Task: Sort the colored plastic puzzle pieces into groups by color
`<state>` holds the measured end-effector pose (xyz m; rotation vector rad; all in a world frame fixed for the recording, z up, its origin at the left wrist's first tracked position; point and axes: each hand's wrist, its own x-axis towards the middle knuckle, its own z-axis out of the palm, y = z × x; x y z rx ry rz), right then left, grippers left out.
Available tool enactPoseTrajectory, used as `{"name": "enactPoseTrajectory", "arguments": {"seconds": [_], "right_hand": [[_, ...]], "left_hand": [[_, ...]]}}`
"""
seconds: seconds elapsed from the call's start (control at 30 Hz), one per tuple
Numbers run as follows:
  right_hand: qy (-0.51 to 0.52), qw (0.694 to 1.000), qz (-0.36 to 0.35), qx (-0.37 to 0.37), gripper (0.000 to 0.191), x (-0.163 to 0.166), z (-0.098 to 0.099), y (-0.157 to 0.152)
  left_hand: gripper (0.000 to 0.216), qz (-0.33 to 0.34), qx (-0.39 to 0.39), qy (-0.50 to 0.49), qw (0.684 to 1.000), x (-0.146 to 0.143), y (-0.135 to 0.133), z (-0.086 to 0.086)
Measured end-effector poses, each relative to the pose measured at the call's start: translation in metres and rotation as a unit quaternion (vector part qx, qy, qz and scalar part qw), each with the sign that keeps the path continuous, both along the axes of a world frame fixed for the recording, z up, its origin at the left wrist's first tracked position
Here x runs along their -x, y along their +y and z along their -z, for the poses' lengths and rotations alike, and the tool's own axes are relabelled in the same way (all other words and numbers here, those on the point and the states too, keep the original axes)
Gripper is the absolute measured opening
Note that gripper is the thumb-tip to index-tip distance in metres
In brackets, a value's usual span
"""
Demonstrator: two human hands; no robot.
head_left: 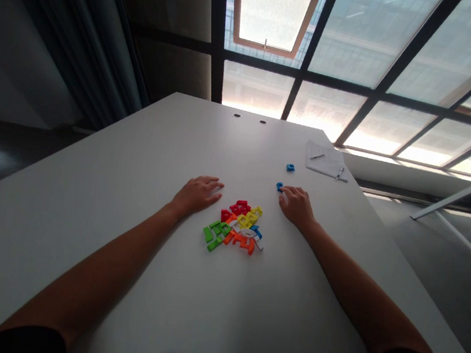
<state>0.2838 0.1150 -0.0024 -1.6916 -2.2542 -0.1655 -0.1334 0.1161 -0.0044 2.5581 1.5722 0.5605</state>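
Observation:
On the white table lies a loose pile of coloured plastic pieces, which look like letters: green pieces, red pieces, yellow pieces, orange pieces, plus some white and blue ones. My left hand rests on the table left of the pile, fingers stretched out and holding nothing. To the pile's right, my right hand has its fingertips on a blue plastic letter, partly covered by the fingers. Beyond it lies another blue plastic letter, apart from the hand.
Paper sheets with two pens lie near the table's right edge. Two round cable holes sit at the far edge. Large windows stand behind, a dark curtain hangs at left, and a white metal frame stands at right.

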Motion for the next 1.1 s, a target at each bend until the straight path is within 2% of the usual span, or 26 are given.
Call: {"name": "enactPoseTrajectory", "arguments": {"seconds": [0.3, 0.5, 0.87, 0.97, 1.1], "right_hand": [[-0.033, 0.997, 0.067, 0.012, 0.044, 0.026, -0.015, 0.066], [-0.023, 0.996, 0.085, 0.011, 0.043, 0.029, -0.016, 0.093], [-0.023, 0.991, 0.133, 0.015, 0.048, 0.026, -0.008, 0.105], [-0.014, 0.988, 0.151, 0.001, 0.053, 0.026, -0.007, 0.101], [-0.001, 0.99, 0.14, -0.015, 0.054, 0.027, -0.008, 0.088]], "left_hand": [[0.045, -0.008, 0.005, -0.008, 1.0, 0.0, -0.002, -0.002], [0.045, -0.014, 0.004, -0.001, 1.0, 0.0, -0.004, -0.003], [0.046, -0.011, 0.007, 0.008, 1.0, -0.002, -0.003, -0.002], [0.046, -0.009, 0.006, 0.007, 1.0, -0.002, -0.003, -0.001], [0.045, -0.01, 0.01, 0.003, 1.0, -0.001, -0.004, -0.002]]}}
